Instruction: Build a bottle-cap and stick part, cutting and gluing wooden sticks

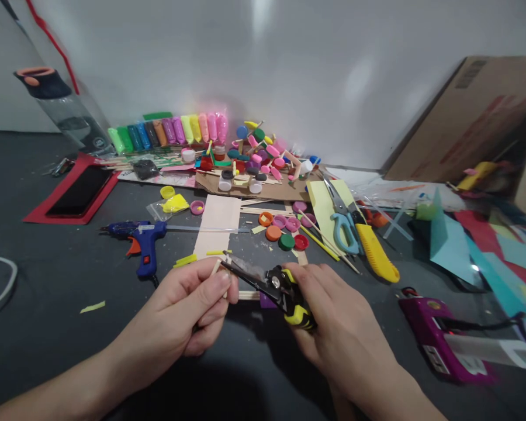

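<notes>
My left hand (201, 304) pinches a short pale wooden stick (216, 267) between thumb and fingers. Wrapped around the black and yellow handles of a pair of pliers-like cutters (275, 283) is my right hand (337, 318). The cutters' long dark jaws point left and their tips meet the stick beside my left fingertips; whether they have closed on it I cannot tell. Behind my hands lie a pale pink paper strip (219, 222) and several coloured bottle caps (273, 233). A blue glue gun (147, 240) rests left of them, with a clear glue stick in its back.
Blue-handled scissors (344, 225) and a yellow utility knife (378, 254) lie at right, near a purple power strip (438, 345). A phone (79, 192) sits on red paper at left, before a water bottle (68, 111). Clay packets (169, 130) line the back wall.
</notes>
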`<state>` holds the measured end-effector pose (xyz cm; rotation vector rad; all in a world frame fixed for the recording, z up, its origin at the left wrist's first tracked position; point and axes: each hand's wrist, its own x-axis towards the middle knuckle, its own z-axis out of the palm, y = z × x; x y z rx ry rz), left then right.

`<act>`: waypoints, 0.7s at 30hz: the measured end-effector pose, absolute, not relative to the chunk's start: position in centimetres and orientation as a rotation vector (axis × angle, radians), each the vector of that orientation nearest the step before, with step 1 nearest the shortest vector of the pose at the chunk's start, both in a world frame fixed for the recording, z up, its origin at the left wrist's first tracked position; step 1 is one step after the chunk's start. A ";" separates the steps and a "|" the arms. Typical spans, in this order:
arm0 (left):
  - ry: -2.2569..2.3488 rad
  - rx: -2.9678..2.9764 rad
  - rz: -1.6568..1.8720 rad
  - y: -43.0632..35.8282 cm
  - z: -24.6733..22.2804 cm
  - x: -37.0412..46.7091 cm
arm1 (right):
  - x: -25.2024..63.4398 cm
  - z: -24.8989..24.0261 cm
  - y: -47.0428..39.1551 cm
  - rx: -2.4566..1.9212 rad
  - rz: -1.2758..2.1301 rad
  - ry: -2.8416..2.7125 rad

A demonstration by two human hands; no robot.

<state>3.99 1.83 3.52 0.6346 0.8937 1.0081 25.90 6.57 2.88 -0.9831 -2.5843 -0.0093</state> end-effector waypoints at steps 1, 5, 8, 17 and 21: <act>0.900 0.642 1.007 1.8 3.5 4.0 | 25.9 2.9 6.5 -0.977 -0.066 -2.586; 0.912 0.661 0.987 1.7 3.4 3.8 | 25.9 2.9 6.3 -1.005 0.081 -2.595; 0.922 0.691 0.976 1.6 3.4 3.5 | 25.9 3.2 6.1 -1.043 0.482 -2.595; 0.865 0.721 0.899 1.7 4.7 3.3 | 26.5 4.8 6.0 -1.144 1.037 -2.547; 0.840 0.725 0.880 1.6 4.9 3.2 | 26.7 5.1 6.0 -1.124 1.086 -2.545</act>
